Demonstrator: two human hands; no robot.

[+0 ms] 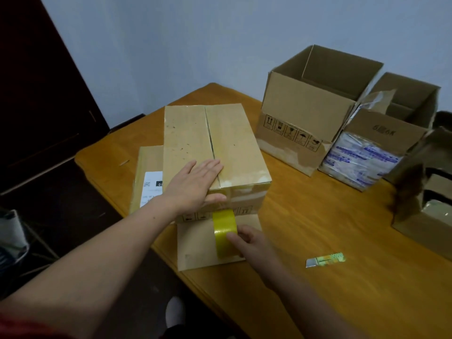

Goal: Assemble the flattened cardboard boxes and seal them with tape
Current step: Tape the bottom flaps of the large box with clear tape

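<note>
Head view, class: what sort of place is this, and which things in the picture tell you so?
Probably a spare room or small office used for packing parcels: a wooden table by a bare wall, a worn open box, a yellow tape roll and a small cutter.

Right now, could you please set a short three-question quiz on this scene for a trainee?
1. True or false: the left hand rests with straight fingers on top of the closed box.
2. What does the right hand hold? A) tape roll B) scissors C) marker
3. Fill in: the box cutter lies on the table, to the ____ of the right hand.
Key: 1 true; 2 A; 3 right.
</note>
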